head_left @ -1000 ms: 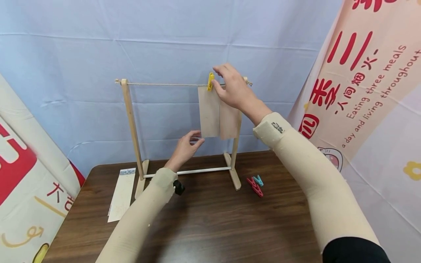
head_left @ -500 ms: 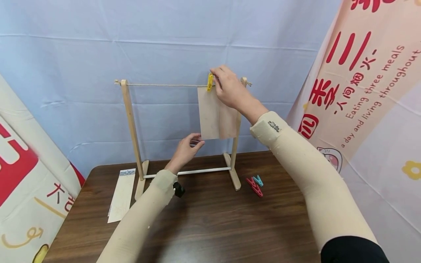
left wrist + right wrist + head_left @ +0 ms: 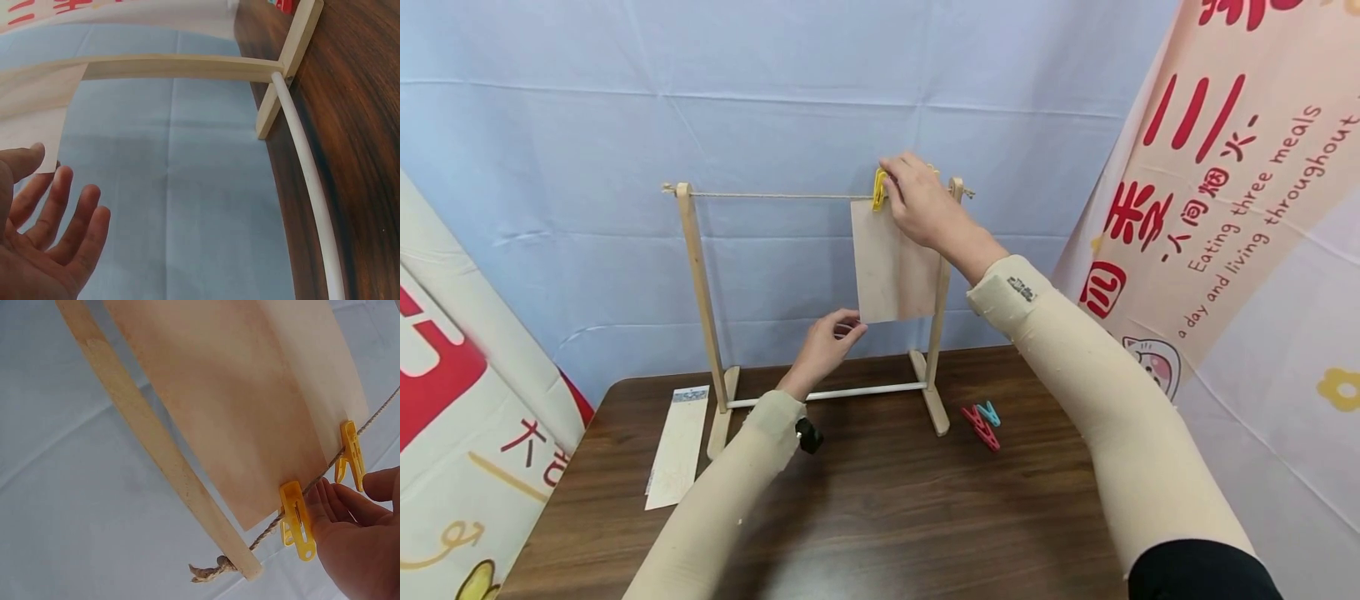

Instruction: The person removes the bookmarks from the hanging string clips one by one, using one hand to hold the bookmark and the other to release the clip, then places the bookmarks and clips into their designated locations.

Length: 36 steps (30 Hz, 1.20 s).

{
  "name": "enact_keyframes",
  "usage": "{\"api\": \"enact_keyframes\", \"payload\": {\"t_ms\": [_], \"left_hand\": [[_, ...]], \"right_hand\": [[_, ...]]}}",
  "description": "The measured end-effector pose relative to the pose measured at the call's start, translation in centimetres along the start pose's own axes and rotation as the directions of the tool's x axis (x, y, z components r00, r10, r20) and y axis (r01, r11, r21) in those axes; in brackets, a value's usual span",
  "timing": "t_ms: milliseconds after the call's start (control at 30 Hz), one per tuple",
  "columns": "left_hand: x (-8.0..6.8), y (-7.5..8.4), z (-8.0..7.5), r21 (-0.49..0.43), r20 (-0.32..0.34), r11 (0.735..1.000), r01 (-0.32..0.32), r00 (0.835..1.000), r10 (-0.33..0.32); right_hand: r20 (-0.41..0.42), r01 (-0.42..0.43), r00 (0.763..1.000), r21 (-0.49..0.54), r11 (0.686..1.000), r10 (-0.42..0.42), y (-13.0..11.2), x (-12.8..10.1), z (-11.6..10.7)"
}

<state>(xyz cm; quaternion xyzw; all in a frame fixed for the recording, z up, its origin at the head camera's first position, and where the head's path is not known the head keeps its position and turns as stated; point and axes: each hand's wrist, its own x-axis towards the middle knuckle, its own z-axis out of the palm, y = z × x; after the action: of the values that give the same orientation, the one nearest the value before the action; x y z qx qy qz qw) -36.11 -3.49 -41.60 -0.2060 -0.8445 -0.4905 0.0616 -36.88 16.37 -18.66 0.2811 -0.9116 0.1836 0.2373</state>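
A creased beige sheet (image 3: 897,271) hangs from the thin rope (image 3: 775,196) of a wooden stand. Two yellow clothespins grip it at the rope: the left clothespin (image 3: 350,447) and the right clothespin (image 3: 297,519), near the post. My right hand (image 3: 925,204) pinches the handles of the left clothespin between thumb and fingers. Lower down, my left hand (image 3: 823,350) holds the sheet's bottom left corner; in the left wrist view the thumb (image 3: 28,159) lies in front of it and the index finger behind, partly hidden. The other left fingers are loosely bent.
The stand's left post (image 3: 696,283) and white crossbar (image 3: 865,389) rise over the brown table (image 3: 887,517). Pink (image 3: 981,427) and blue (image 3: 988,412) clothespins lie to the right. At left lies a long pale strip with a blue-patterned end (image 3: 677,450).
My right hand has moved slightly left, its fingers closing on the left clothespin. The sheet, bent at its crease before, now hangs flatter. My left hand has sunk a little.
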Motion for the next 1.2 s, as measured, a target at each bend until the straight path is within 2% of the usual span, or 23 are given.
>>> {"api": "enact_keyframes", "payload": {"t_ms": [333,600,800,1200], "left_hand": [[-0.13,0.01,0.05,-0.014,0.014,1.0,0.005,1.0,-0.005],[-0.2,-0.16,0.2,-0.043,-0.045,0.999,-0.016,0.999,0.014],[-0.3,-0.21,0.29,-0.06,-0.098,0.998,-0.007,0.995,0.001],[-0.58,-0.28,0.35,-0.053,-0.136,0.999,-0.006,0.991,-0.001]], "right_hand": [[0.01,-0.013,1.0,0.008,1.0,0.013,0.14,-0.12,0.13],[0.005,-0.015,1.0,0.007,1.0,0.015,0.3,-0.05,0.23],[0.001,-0.024,1.0,0.028,0.999,0.024,0.39,-0.04,0.26],[-0.017,-0.044,0.999,0.093,0.995,0.046,0.2,-0.17,0.04]]}}
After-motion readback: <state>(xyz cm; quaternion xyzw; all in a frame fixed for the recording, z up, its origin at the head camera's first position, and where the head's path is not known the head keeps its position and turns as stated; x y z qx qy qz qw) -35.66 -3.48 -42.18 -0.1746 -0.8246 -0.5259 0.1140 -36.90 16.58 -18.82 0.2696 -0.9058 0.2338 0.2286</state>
